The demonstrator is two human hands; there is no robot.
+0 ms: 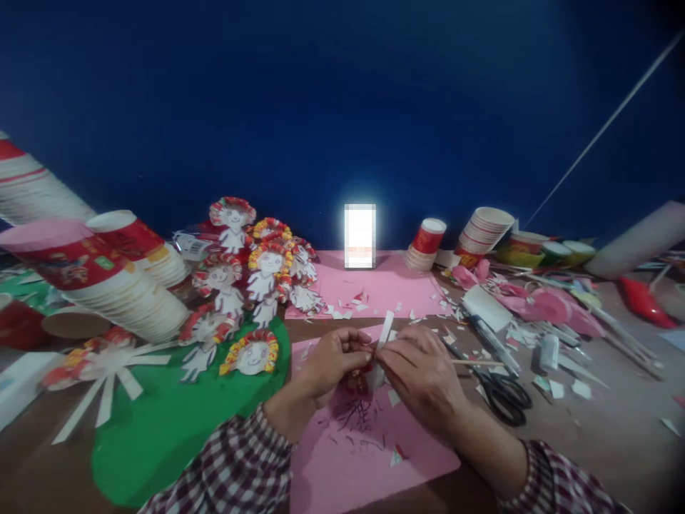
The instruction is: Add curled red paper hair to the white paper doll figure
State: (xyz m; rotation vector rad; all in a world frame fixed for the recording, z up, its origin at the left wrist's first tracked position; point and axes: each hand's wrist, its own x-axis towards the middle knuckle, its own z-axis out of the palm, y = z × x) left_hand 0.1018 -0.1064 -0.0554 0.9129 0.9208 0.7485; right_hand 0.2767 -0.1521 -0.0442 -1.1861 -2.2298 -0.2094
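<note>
Over a pink sheet (374,485), my two hands meet on a small cut paper-cup piece (359,382) with red and gold print. A white paper strip (386,328) sticks up between my fingertips. My left hand (340,360) is closed on the piece from the left, thumb and fingers together. From the right, my right hand (422,368) pinches at the base of the strip, its fingers bent. The fingers hide much of the piece. Black scissors (503,396) and a thin wooden stick (479,363) lie just right of my right hand.
To the left, paper-cup dolls (266,264) with curled red and yellow rims stand by a green sheet (176,428). Stacked paper cups (118,285) lean at far left; another stack (484,232) stands at back right. A utility knife (492,346) and paper scraps lie right. A lit screen (360,235) stands behind.
</note>
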